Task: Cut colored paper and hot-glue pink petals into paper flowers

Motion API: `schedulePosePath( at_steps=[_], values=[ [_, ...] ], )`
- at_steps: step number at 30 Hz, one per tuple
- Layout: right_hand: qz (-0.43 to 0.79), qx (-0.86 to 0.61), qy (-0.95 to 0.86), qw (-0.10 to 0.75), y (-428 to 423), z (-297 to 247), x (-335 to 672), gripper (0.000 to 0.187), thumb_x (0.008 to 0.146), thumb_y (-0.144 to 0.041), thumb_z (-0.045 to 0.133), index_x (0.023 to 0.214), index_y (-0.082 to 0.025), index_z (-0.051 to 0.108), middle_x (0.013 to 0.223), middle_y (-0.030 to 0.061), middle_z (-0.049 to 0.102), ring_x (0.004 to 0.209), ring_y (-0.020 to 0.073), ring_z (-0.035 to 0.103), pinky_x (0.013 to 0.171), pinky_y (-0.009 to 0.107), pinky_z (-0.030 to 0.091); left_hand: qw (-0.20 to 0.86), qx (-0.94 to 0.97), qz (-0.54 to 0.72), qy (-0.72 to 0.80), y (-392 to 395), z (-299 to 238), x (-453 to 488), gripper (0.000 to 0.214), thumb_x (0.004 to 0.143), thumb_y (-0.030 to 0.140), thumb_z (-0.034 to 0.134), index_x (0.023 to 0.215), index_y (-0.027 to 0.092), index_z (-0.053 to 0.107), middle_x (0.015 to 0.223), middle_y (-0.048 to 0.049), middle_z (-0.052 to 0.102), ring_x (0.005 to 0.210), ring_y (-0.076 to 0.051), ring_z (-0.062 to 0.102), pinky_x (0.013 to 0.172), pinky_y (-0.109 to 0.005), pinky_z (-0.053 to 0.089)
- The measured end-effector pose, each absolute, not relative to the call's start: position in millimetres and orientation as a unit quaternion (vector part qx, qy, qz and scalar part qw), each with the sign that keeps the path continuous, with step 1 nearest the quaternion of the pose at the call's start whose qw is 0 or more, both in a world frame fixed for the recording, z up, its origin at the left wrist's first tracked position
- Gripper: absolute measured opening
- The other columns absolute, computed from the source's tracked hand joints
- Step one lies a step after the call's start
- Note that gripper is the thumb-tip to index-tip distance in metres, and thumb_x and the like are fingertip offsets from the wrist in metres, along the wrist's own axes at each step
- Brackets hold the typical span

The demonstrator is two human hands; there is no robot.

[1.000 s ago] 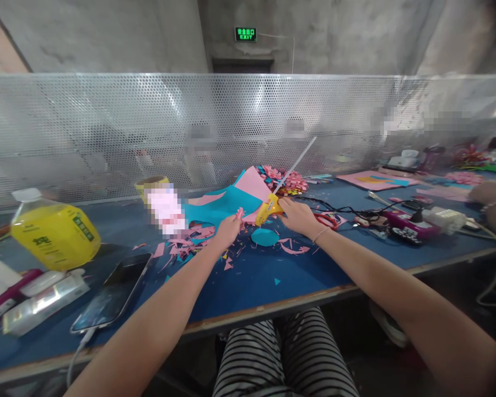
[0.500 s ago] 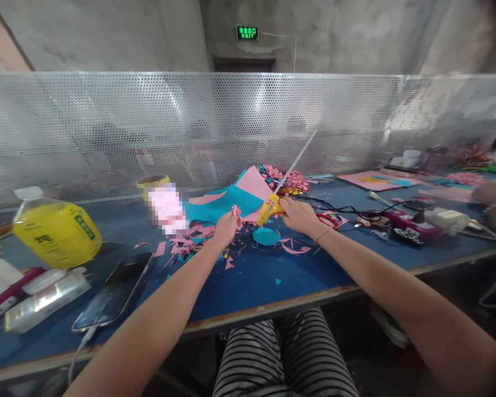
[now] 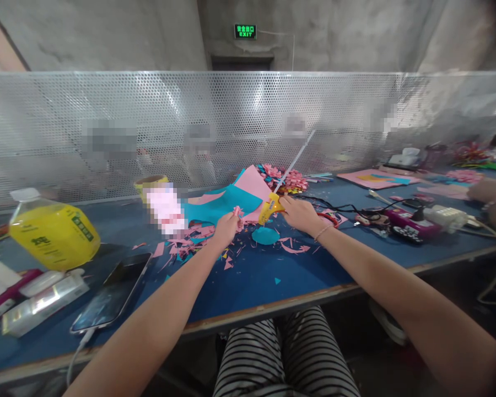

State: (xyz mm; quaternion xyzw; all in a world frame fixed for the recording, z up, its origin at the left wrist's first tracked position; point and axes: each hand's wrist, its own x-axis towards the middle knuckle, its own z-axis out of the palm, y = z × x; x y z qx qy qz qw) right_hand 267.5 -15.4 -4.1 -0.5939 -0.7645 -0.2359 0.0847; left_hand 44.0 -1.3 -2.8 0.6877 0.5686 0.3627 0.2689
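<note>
My right hand [image 3: 301, 214] is closed round a yellow hot glue gun [image 3: 269, 209], nozzle down, with a long clear glue stick [image 3: 295, 160] jutting from its back. Just below the nozzle lies a round blue paper piece [image 3: 266, 235] on the table. My left hand [image 3: 228, 225] pinches a small pink paper flower [image 3: 238, 212] to the left of the gun; the fingers partly hide it. Blue paper sheets [image 3: 227, 203] and a pink sheet [image 3: 254, 184] lie behind both hands. Pink and blue paper scraps [image 3: 186, 240] are strewn left of my left hand.
A bottle of yellow liquid [image 3: 55, 234] and a phone [image 3: 111, 295] with a cable sit at left. Pink paper flowers [image 3: 293, 181] are heaped behind the gun. A purple power strip [image 3: 411, 221] with cords lies at right, near another person's hand [image 3: 490, 190]. A perforated metal screen [image 3: 231, 110] borders the back.
Both hands stay nearly in place, the left still pinching the pink flower and the right still gripping the glue gun. The view has shifted very slightly.
</note>
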Motion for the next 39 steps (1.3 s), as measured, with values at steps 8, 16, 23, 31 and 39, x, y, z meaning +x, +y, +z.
schedulePosePath(
  at_steps=[8,16,23,31,39],
  values=[
    [-0.236,-0.591,-0.762,0.117,-15,-4,269,0.038,0.086,-0.035,0.034,0.116,-0.013,0.044,0.121,0.0149,0.05,0.091,0.0228,0.056,0.064,0.028,0.038,0.276,0.696,0.357,0.559,-4,-1,44,0.029,0.076,0.024,0.033,0.052,0.018,0.047,0.08,-0.0054,0.066,0.079,-0.017,0.057,0.068,-0.024,0.042],
    [-0.229,-0.605,-0.743,0.171,-14,-4,268,0.039,0.083,-0.04,0.037,0.109,-0.012,0.045,0.11,0.0135,0.054,0.092,0.0231,0.054,0.068,0.029,0.038,0.269,0.705,0.342,0.561,-5,0,45,0.027,0.078,0.029,0.032,0.065,0.017,0.053,0.07,-0.0044,0.063,0.071,-0.017,0.057,0.067,-0.025,0.042],
    [-0.221,-0.588,-0.761,0.162,-14,-7,267,0.043,0.084,-0.043,0.037,0.112,-0.011,0.045,0.114,0.0145,0.053,0.095,0.0231,0.054,0.069,0.028,0.039,0.262,0.693,0.356,0.569,-3,-2,43,0.031,0.078,0.029,0.031,0.055,0.018,0.048,0.076,-0.0066,0.064,0.078,-0.019,0.058,0.069,-0.026,0.043],
    [-0.218,-0.556,-0.794,0.117,-15,-8,263,0.04,0.087,-0.043,0.035,0.11,-0.013,0.046,0.11,0.0125,0.056,0.09,0.0219,0.056,0.066,0.028,0.038,0.223,0.692,0.392,0.564,2,-6,41,0.032,0.081,0.029,0.028,0.054,0.019,0.042,0.071,-0.0063,0.062,0.082,-0.019,0.056,0.076,-0.029,0.043],
    [-0.217,-0.541,-0.805,0.112,-14,-9,264,0.037,0.089,-0.04,0.033,0.11,-0.013,0.045,0.113,0.0124,0.054,0.09,0.0211,0.057,0.065,0.028,0.038,0.215,0.701,0.399,0.551,5,-7,41,0.038,0.084,0.034,0.026,0.055,0.02,0.046,0.07,-0.0063,0.062,0.092,-0.02,0.056,0.084,-0.031,0.042]
  ],
)
